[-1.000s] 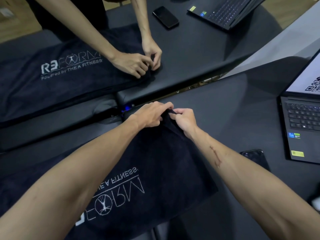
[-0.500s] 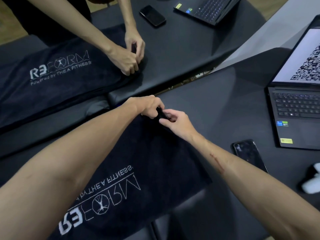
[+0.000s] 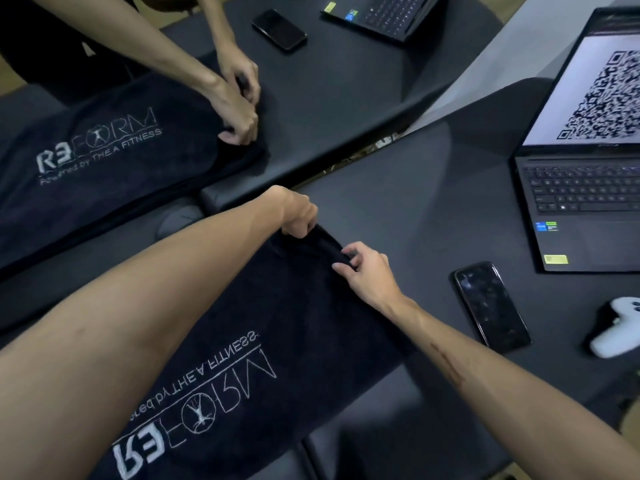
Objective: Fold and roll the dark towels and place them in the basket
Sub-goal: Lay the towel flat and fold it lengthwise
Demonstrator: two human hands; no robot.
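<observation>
Near surface: where the view begins, a black padded table (image 3: 398,188) runs under both forearms, matte, with a seam splitting its near edge
Towel: a dark towel (image 3: 277,323) lies flat along this table, white logo lettering upside down to the wearer, its far end bunched into a small roll
Left hand: the left hand (image 3: 298,213) is curled tight over the far corner of that roll, fingers tucked under the cloth
Right hand: the right hand (image 3: 367,271) pinches the roll's other end between thumb and bent fingers
Phone: a black phone (image 3: 490,306) lies face up just right of the right forearm, apart from the towel
Controller: a white controller (image 3: 616,330) rests at the right edge, partly cut off
Laptop: an open laptop (image 3: 581,188) sits beyond the phone, its screen showing a QR code
Gap: a narrow gap separates this table from a second table (image 3: 346,98), set at an angle; something pale shows through it, too small to tell
Far surface: the second table is the same black padding and carries a second towel (image 3: 114,157) with the logo right way up
Other person: two other hands (image 3: 239,105) grip that towel's end, close together
Far items: a second phone (image 3: 278,29) and a second laptop (image 3: 381,12) lie further back
Room: pale floor (image 3: 540,39) shows at upper right between the tables, wood tone at upper left
</observation>
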